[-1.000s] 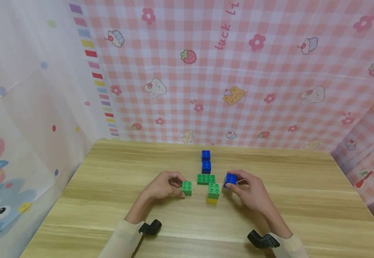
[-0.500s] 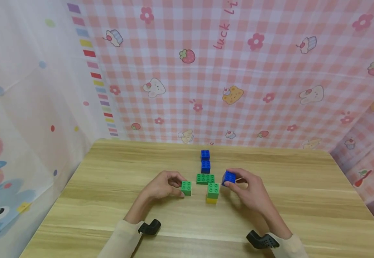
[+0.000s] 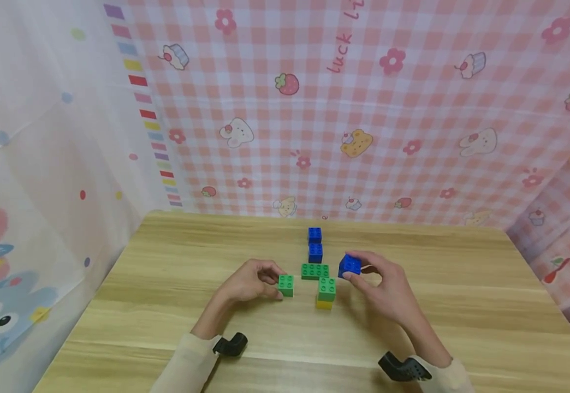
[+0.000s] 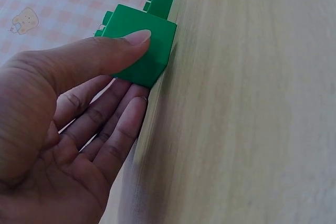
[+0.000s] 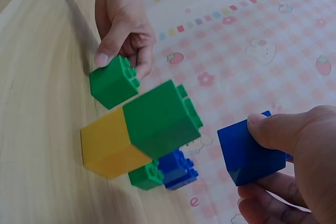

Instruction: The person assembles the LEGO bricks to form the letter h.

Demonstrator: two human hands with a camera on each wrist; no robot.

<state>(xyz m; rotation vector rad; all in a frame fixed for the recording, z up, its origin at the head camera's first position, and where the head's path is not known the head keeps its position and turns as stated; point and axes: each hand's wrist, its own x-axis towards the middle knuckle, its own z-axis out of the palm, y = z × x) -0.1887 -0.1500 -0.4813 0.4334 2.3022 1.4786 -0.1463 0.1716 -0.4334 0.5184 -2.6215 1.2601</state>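
Note:
My left hand [image 3: 253,282] grips a square green building brick [image 3: 285,285] by its sides, thumb on the near face, and the brick sits on the table, studs up. Tilted between thumb and fingers, a blue brick [image 5: 251,150] is held by my right hand [image 3: 382,281] above the tabletop. Between the hands stands a stack, a green brick [image 3: 327,289] on top of a yellow brick [image 5: 113,145]. Just behind it lies a longer green brick [image 3: 315,271]. Fingers partly cover the blue brick in the head view.
Farther back, two blue bricks, a nearer one [image 3: 315,252] and a farther one [image 3: 314,234], stand in line behind the long green brick. The wooden table [image 3: 191,240] ends at a pink checked cloth [image 3: 265,109]. Black wrist mounts [image 3: 231,345] sit on both sleeves.
My right hand has raised the blue brick slightly and turned it, so it now tilts more. The left hand and its green brick stay in place, as does the stack.

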